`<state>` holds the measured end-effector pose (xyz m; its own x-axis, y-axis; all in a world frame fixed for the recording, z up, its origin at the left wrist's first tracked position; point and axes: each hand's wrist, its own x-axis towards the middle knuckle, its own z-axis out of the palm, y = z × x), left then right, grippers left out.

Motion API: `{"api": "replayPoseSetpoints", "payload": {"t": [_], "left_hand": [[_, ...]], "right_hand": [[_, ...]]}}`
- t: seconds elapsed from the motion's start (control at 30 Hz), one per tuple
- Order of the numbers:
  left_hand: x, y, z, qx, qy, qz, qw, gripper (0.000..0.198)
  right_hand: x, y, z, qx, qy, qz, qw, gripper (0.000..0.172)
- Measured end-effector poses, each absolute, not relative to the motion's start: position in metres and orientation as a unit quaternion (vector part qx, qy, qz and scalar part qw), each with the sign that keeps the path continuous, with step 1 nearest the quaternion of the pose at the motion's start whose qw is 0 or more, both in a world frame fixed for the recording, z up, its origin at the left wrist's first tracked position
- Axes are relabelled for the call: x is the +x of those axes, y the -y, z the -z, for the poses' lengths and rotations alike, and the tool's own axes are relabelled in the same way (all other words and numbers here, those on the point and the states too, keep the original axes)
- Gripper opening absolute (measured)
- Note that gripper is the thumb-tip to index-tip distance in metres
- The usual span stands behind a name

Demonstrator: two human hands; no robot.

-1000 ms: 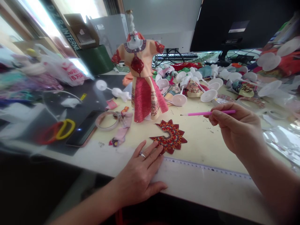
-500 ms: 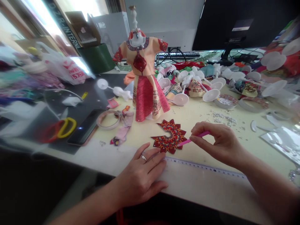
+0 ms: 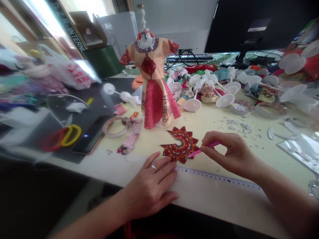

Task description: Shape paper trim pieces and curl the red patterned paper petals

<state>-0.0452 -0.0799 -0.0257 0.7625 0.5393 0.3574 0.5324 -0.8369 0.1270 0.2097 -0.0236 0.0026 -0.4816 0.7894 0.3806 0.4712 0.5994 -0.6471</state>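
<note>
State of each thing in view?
Patterned collar, lying flat
Pink pen, held, tip at collar
Right hand, pinching pen
Left hand, fingers at collar's edge
Dress, upright
Phone, flat, screen dark
Scissors, blurred, open or shut unclear
Tape roll, flat
Cardboard box, open

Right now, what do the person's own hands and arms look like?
Left hand: ungloved, one silver-coloured ring on a finger. Right hand: ungloved, no ring visible. Forearms: no sleeves, watch or bracelet in view.
</note>
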Motion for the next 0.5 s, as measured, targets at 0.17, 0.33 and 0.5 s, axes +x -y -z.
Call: {"api": "replayPoseSetpoints", "payload": {"t": [0.17,0.33,0.5], "left_hand": [[-0.0460,0.0808,0.0267,0.940,-0.286,-0.186,0.012,0.035],[-0.0466,0.0803,0.0256,0.940,-0.287,-0.183,0.016,0.035],[-0.0466,0.0804,0.0259,0.941,-0.287,-0.181,0.018,0.035]], "right_hand": [[0.2097,0.0240,-0.0043,-0.382,0.821,-0.253,0.341,0.009],[0.2096,0.0241,-0.0046,-0.384,0.819,-0.258,0.339,0.008],[0.2083,0.0247,-0.0044,-0.382,0.819,-0.269,0.333,0.008]]}}
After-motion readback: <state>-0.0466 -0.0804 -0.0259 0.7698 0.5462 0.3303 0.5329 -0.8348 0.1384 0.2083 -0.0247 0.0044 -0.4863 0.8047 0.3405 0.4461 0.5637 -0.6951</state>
